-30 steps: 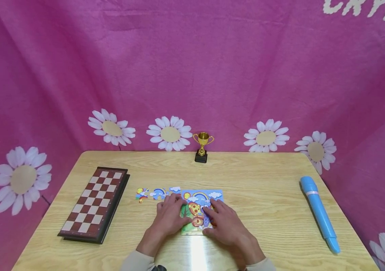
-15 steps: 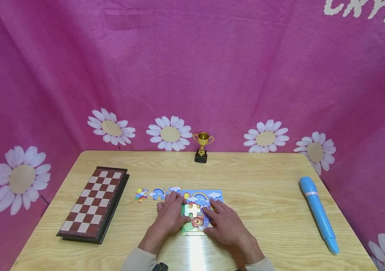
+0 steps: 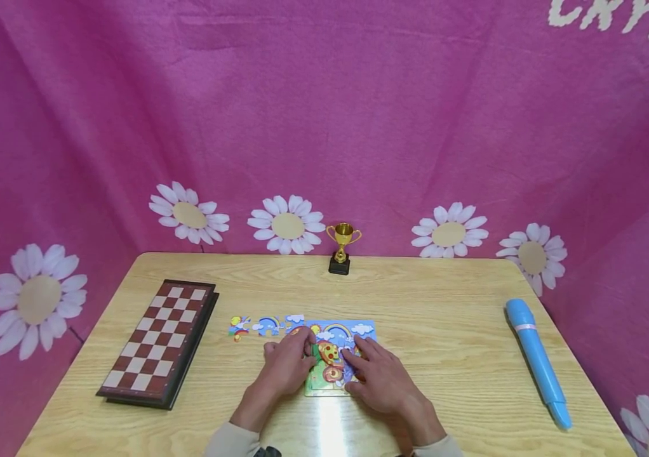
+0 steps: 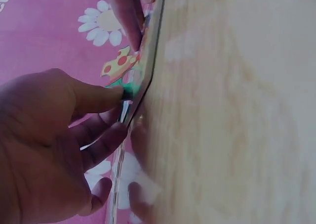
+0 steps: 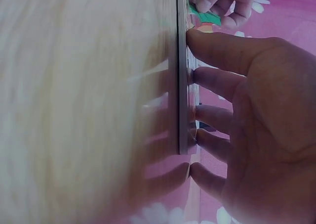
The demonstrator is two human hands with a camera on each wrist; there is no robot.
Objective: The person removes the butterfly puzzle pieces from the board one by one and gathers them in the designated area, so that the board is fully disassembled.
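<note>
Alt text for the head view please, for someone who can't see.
A left hand pinches a jigsaw piece at a puzzle board, which the right hand rests on. Loose pieces lie beside the board on a wooden table, with a checkered board left, gold trophy behind and blue pen-shaped object right.

A spotted jigsaw piece (image 4: 117,67) tilts over the colourful puzzle board (image 3: 326,393).

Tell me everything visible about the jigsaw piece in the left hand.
The jigsaw piece looks thin, like card, printed yellow with red spots and green at one end. The left hand pinches that green end, holding the piece tilted over the puzzle board. Whether it touches the board or the right hand is unclear.
</note>
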